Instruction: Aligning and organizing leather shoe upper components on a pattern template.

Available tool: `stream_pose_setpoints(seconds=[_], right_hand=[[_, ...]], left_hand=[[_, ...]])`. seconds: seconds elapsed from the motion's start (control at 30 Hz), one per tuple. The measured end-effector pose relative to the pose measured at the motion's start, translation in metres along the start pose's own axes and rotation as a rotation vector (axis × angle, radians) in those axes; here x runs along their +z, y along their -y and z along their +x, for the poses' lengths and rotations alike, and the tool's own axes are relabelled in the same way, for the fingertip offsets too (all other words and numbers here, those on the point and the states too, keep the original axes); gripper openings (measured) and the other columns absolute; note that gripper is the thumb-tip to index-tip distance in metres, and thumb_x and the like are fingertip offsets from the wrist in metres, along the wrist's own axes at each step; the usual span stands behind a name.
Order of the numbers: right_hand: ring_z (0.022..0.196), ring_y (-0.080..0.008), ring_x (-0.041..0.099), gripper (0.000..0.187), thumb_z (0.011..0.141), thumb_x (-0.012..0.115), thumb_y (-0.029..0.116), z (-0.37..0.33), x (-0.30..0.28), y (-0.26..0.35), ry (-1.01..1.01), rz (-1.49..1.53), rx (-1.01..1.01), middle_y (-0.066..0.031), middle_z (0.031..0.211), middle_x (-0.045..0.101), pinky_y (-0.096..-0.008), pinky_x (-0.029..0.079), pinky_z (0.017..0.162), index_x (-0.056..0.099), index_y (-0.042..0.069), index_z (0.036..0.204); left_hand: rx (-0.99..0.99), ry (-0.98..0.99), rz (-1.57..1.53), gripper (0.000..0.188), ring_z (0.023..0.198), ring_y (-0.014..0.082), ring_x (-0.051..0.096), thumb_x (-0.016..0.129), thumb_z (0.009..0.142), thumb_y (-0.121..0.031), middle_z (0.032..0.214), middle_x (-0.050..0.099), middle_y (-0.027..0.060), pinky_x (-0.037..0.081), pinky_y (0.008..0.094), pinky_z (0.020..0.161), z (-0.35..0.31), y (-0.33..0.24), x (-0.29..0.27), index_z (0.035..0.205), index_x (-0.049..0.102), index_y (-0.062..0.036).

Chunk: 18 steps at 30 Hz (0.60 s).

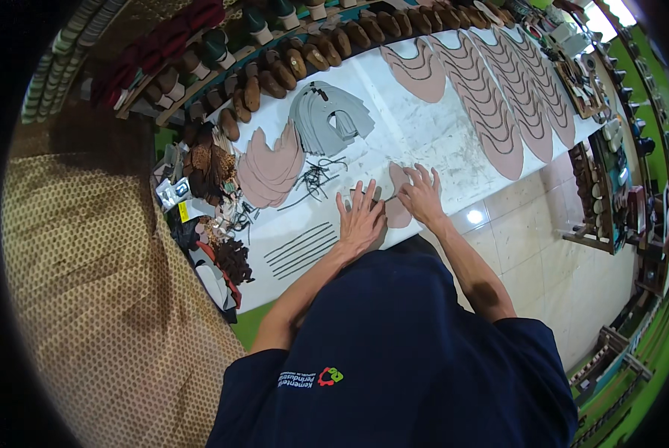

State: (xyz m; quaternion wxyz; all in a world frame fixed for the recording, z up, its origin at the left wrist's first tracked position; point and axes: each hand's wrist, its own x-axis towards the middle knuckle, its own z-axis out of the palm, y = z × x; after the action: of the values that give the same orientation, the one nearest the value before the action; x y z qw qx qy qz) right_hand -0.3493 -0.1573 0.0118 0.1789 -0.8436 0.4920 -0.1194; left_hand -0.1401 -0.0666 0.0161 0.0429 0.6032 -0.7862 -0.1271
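Observation:
A pink curved shoe-upper piece lies at the near edge of the white table, between my hands. A thin dark strip crosses it. My left hand rests flat with spread fingers on the table and the piece's left side, its thumb side toward the strip. Over the piece's right side, my right hand has its fingers apart, the thumb by the strip's end. Left of my left hand, several dark strips lie in parallel rows. Beyond them is a tangle of short dark strips.
Stacked pink pieces and fanned grey pieces lie on the white table. Overlapping pink pieces with dark curved lines run along its right. Brown shoe lasts line the back. Scraps crowd the left edge.

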Motion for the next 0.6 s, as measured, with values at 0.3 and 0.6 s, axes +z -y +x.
stream_pose_setpoints(seconds=[0.3,0.6], right_hand=[[0.150,-0.0346,0.038,0.016,0.090,0.075,0.026,0.006,-0.001,-0.004,0.026,-0.025,-0.040,-0.0079,0.145,0.058,-0.0669,0.019,0.124,0.080,0.011,0.088],[0.149,-0.0349,0.039,0.018,0.090,0.075,0.027,0.010,0.002,-0.006,0.000,-0.060,-0.087,-0.0076,0.144,0.059,-0.0680,0.020,0.122,0.078,0.010,0.086]], left_hand=[[-0.026,-0.015,-0.034,0.047,0.161,0.0384,0.014,0.061,0.104,-0.039,0.178,0.017,0.0108,0.011,0.0797,0.115,-0.001,-0.007,0.002,0.149,0.059,-0.0249],[-0.098,-0.057,-0.042,0.051,0.161,0.0391,0.016,0.063,0.102,-0.040,0.177,0.018,0.0108,0.010,0.0800,0.115,0.001,-0.023,0.004,0.152,0.057,-0.0288]])
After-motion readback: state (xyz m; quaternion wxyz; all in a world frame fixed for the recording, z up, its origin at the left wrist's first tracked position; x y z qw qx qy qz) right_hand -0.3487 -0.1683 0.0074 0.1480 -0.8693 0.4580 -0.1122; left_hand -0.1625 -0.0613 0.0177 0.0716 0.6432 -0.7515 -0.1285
